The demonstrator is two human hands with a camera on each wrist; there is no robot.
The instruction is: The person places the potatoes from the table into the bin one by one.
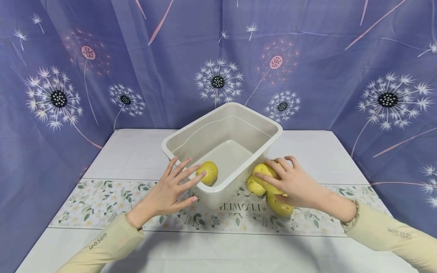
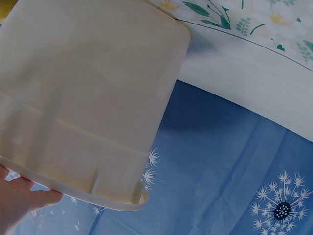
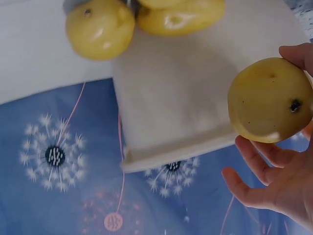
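The table's (image 1: 140, 153) tub (image 1: 232, 153) holds one fruit (image 1: 209, 170), left hand (image 1: 170, 189) splayed, right hand (image 1: 298, 184) gripping another (image 3: 266, 98).

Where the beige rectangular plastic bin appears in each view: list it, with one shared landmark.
Head: beige rectangular plastic bin, centre.
Left wrist: fills most of the left half.
Right wrist: upper centre to right, partly behind a round yellow fruit.
Shared landmark: blue dandelion-print fabric backdrop.

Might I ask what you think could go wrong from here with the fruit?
The right hand grips a smooth, rounded fruit in its fingers, so it might slip. The loose fruit beside the bin could roll if that hand nudges them. Dropped in carelessly, the gripped one might bruise the lone fruit inside.
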